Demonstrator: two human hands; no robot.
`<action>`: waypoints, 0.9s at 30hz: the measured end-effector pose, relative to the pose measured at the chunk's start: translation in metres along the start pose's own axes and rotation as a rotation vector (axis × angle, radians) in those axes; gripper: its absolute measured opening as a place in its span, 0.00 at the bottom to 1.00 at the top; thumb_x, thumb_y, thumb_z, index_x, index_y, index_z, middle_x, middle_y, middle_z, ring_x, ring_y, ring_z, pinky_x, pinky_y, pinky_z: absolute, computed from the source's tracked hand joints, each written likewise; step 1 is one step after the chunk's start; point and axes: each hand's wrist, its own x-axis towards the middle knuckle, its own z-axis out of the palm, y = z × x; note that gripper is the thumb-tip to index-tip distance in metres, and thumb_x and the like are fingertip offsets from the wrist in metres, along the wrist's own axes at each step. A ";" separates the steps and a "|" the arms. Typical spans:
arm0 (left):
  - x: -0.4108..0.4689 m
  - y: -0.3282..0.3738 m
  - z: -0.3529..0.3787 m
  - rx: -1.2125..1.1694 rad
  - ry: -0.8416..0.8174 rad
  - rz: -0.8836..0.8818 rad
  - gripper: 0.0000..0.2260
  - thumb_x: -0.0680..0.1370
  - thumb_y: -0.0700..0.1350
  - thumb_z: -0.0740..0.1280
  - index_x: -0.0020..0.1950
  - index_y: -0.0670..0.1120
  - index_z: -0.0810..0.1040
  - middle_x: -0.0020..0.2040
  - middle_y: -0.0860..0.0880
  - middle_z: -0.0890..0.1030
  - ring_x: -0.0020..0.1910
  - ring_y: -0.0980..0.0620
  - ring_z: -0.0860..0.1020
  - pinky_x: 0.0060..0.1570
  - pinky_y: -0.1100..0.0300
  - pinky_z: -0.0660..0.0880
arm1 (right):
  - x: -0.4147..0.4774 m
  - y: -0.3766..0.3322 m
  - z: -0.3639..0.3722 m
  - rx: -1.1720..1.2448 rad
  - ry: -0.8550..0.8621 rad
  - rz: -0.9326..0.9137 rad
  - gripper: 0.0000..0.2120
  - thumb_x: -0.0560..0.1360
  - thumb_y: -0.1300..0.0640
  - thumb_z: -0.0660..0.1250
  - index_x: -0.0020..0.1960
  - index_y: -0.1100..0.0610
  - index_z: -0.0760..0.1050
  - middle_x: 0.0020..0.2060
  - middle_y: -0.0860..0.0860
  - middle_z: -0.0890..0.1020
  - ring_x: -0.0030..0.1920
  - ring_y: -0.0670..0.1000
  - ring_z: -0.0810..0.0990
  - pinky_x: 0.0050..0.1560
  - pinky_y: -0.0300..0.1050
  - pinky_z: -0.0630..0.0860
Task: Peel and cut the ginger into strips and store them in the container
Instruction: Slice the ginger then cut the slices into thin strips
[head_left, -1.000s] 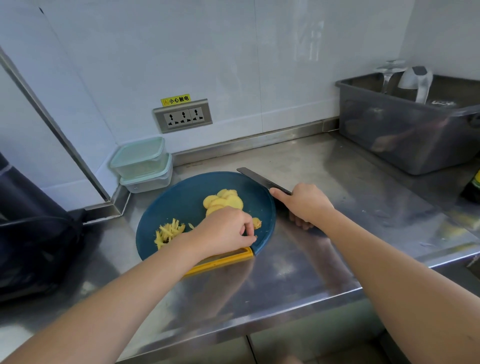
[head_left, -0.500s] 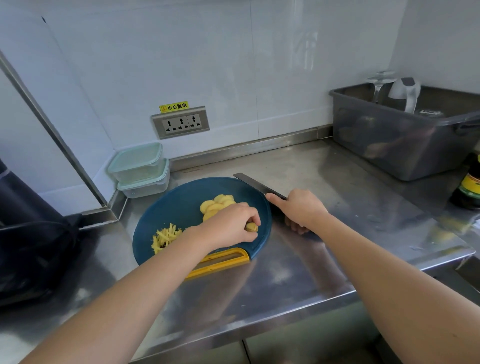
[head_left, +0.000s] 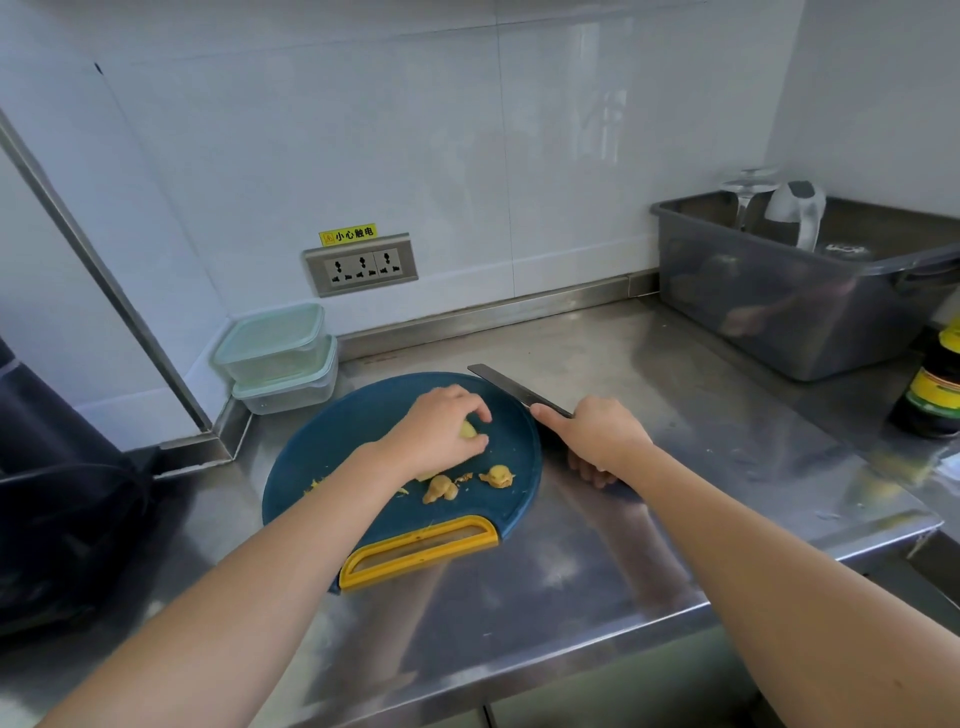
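Containers first: 2 clear tubs w/ mint-green lids (head_left: 274, 358) sit stacked in the back-left corner of the steel counter (head_left: 623, 519), right against the wall. Lids are on and the walls are cloudy, so can't tell what's in them. Over on the right there's a big grey bin (head_left: 779, 306) holding an upside-down stemmed glass (head_left: 748, 195) and a white jug-looking thing (head_left: 797, 210). Just beside the bin at the frame edge is a dark bottle (head_left: 935, 387) w/ a yellow label, print too small to read. The only legible writing is a yellow sticker (head_left: 348, 235) saying 小心触电, directly above a 3-way wall outlet (head_left: 361, 265). Now the task stuff: the ginger (head_left: 468, 430) is on the round blue cutting board (head_left: 337, 447) w/ the yellow handle, about mid-board, tucked under the left hand (head_left: 434, 431), whose fingers are curled down over it and pinching the pale-yellow bit. A couple of brownish ginger scraps (head_left: 441, 489) lie nearer the handle, apart from the hand. The right hand (head_left: 597, 436) is wrapped around the handle of a dark knife (head_left: 511, 387), thumb along the top, w/ the blade low by the board's right rim. A black bag (head_left: 52, 493) sits at far left.
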 end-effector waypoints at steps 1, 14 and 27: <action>0.001 -0.001 0.003 -0.002 -0.008 0.006 0.09 0.76 0.50 0.66 0.56 0.52 0.75 0.57 0.52 0.73 0.59 0.52 0.70 0.61 0.55 0.68 | 0.000 0.000 0.000 0.001 0.000 0.000 0.36 0.77 0.31 0.54 0.31 0.61 0.77 0.18 0.51 0.77 0.19 0.50 0.77 0.30 0.41 0.80; -0.010 -0.042 -0.001 0.011 0.075 -0.151 0.02 0.76 0.46 0.66 0.47 0.50 0.76 0.49 0.52 0.74 0.54 0.50 0.72 0.58 0.55 0.70 | -0.001 -0.001 -0.001 0.008 -0.005 0.006 0.36 0.77 0.31 0.54 0.30 0.61 0.77 0.18 0.51 0.76 0.18 0.49 0.75 0.30 0.41 0.80; -0.050 0.046 0.032 -0.182 0.299 -0.064 0.14 0.74 0.50 0.71 0.56 0.49 0.73 0.50 0.53 0.73 0.40 0.57 0.74 0.44 0.63 0.72 | -0.016 -0.009 -0.010 0.103 -0.084 0.039 0.33 0.77 0.31 0.54 0.32 0.59 0.70 0.20 0.51 0.73 0.18 0.50 0.69 0.25 0.38 0.70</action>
